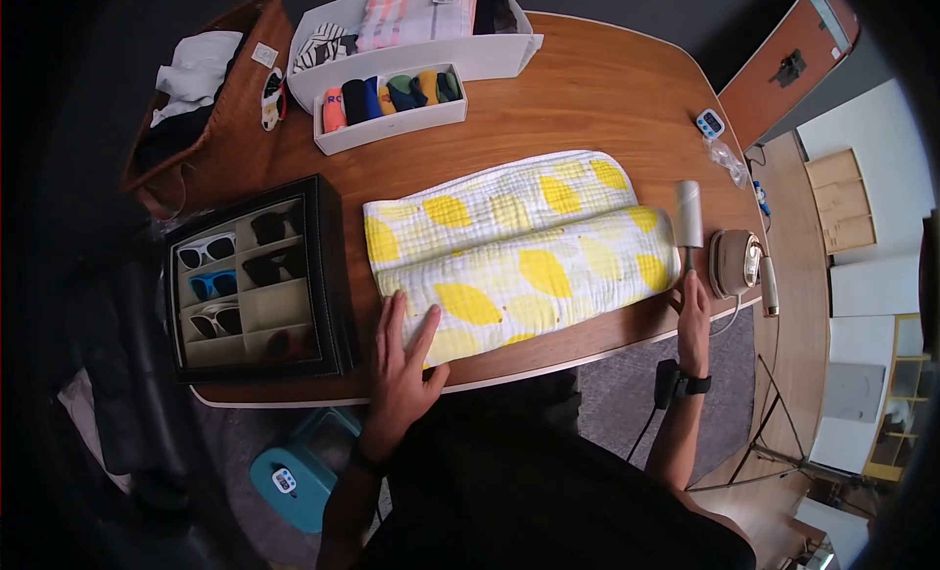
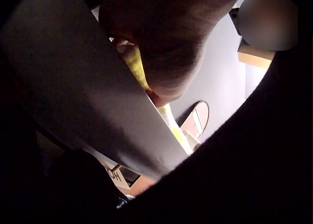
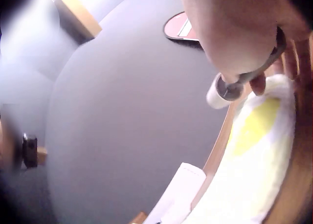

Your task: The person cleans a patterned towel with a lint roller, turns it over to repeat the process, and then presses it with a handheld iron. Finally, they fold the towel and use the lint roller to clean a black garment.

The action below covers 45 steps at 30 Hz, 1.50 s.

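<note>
A white quilted cloth [image 1: 529, 266] with yellow leaf-like prints lies folded on the wooden table. My left hand [image 1: 401, 350] rests at its near left corner, fingers spread and fairly straight over the fabric. To the right of the cloth, my right hand [image 1: 693, 310] grips the handle of a lint roller [image 1: 688, 215], whose pale roll points away from me. In the right wrist view the roller [image 3: 218, 95] shows end-on beside the cloth [image 3: 249, 145]. The left wrist view is dark, with the left hand [image 2: 171, 48] over a strip of yellow cloth.
A black glasses case [image 1: 338, 276] with sunglasses stands at left. Behind are a box of rolled socks [image 1: 392, 131], a white bin [image 1: 411, 66] of folded clothes and a brown basket [image 1: 235, 100]. A beige handheld appliance [image 1: 727, 261] sits at the right edge, a small timer [image 1: 710, 124] beyond.
</note>
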Each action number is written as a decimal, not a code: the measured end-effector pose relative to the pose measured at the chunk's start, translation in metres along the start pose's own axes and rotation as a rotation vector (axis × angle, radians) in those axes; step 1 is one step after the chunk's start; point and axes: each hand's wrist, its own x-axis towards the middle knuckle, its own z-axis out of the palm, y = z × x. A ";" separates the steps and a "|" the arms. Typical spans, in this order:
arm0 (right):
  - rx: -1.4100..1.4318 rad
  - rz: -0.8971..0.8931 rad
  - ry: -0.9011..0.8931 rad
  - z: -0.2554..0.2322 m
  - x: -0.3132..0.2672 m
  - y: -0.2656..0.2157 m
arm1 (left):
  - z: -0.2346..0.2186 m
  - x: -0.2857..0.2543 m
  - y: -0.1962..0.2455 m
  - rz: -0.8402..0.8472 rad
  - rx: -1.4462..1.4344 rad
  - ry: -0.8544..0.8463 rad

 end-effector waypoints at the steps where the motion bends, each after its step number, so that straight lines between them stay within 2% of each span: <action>1: -0.019 0.028 -0.064 0.001 0.004 0.003 | 0.000 0.001 0.000 -0.004 -0.013 -0.018; 3: -0.060 0.085 -0.196 0.004 0.008 0.008 | -0.003 0.002 0.000 -0.007 -0.008 -0.023; 5: -0.068 0.052 -0.222 0.007 0.009 0.005 | -0.008 0.001 -0.004 0.059 0.021 -0.065; 7: -0.105 -0.244 -0.268 0.012 0.010 0.004 | -0.011 0.002 -0.005 0.054 0.025 -0.066; 8: -0.113 -0.138 -0.353 0.007 0.006 -0.004 | -0.012 0.002 -0.005 0.063 0.019 -0.067; 9: -0.247 -0.240 -0.409 -0.003 0.013 0.012 | -0.014 0.002 -0.005 0.037 0.031 -0.070; 11: -0.241 0.034 -0.527 -0.024 0.013 0.006 | -0.020 0.003 -0.008 0.045 -0.037 -0.113; 13: -0.231 0.125 -0.424 -0.050 0.004 0.004 | -0.039 0.007 -0.002 0.050 -0.029 -0.099; 14: -0.154 0.259 -0.472 -0.064 -0.001 -0.015 | -0.049 0.007 0.001 -0.002 -0.179 -0.128; 15: -0.109 0.220 -0.549 -0.081 0.004 -0.014 | -0.055 0.008 0.004 -0.054 -0.332 -0.157; 16: 0.016 0.231 -0.532 -0.094 0.004 -0.012 | -0.056 0.005 0.008 -0.143 -0.418 -0.109; 17: 0.142 0.244 -0.510 -0.104 0.005 -0.010 | -0.054 0.005 0.010 -0.145 -0.418 -0.109; 19: 0.183 0.287 -0.421 -0.119 0.016 -0.006 | -0.041 0.008 0.015 -0.398 -0.704 0.140; 21: 0.448 0.199 -0.423 -0.100 0.025 -0.017 | -0.019 0.019 0.008 -0.571 -0.826 0.300; 23: 0.251 0.115 -0.139 -0.054 0.011 -0.063 | -0.004 0.029 0.005 -0.513 -0.632 0.425; 25: -0.044 -0.147 0.137 -0.039 0.015 -0.043 | -0.002 0.034 0.006 -0.270 -0.205 0.566; 26: -0.173 -0.225 0.205 -0.033 0.009 -0.045 | -0.008 0.032 0.009 -0.197 0.038 0.498; 27: -0.168 -0.245 0.213 -0.026 -0.002 -0.050 | -0.013 0.029 0.012 -0.198 0.032 0.501; 29: -0.162 -0.153 0.108 -0.003 -0.032 -0.054 | -0.019 0.023 0.018 0.111 0.383 0.210; 30: -0.289 -0.338 0.098 0.019 -0.046 -0.053 | -0.011 0.020 0.015 0.090 0.297 0.102; 31: -0.418 -0.522 0.089 0.041 -0.060 -0.051 | -0.005 0.017 0.015 0.096 0.292 0.101; 33: -0.579 -0.484 -0.340 0.060 -0.092 -0.050 | 0.009 0.017 0.015 -0.093 0.203 -0.013; 35: -0.616 -0.348 -0.513 0.084 -0.124 -0.063 | 0.016 0.016 0.006 -0.045 0.260 -0.024; 37: -0.478 -0.411 -0.777 0.091 -0.137 -0.091 | 0.015 0.015 0.004 -0.100 0.198 -0.021; 38: -0.463 -0.407 -0.961 0.090 -0.133 -0.096 | 0.013 0.013 0.002 -0.067 0.274 -0.047; 39: -0.468 -0.406 -0.954 0.090 -0.128 -0.095 | 0.013 0.015 0.002 -0.061 0.269 -0.046; 41: -0.495 -0.552 -0.778 0.080 -0.114 -0.075 | 0.011 0.013 0.000 -0.079 0.260 -0.053; 42: -0.519 -0.797 -0.569 0.064 -0.104 -0.032 | 0.011 0.013 -0.003 -0.066 0.251 -0.033; 43: -0.503 -0.792 -0.492 0.055 -0.087 -0.014 | 0.011 0.013 -0.005 -0.060 0.252 -0.021; 44: -0.361 -0.728 -0.487 0.050 -0.069 -0.009 | 0.010 0.014 -0.007 -0.068 0.242 -0.022; 45: -0.491 -0.772 -0.384 0.036 -0.053 0.011 | 0.009 0.014 -0.007 -0.073 0.236 -0.020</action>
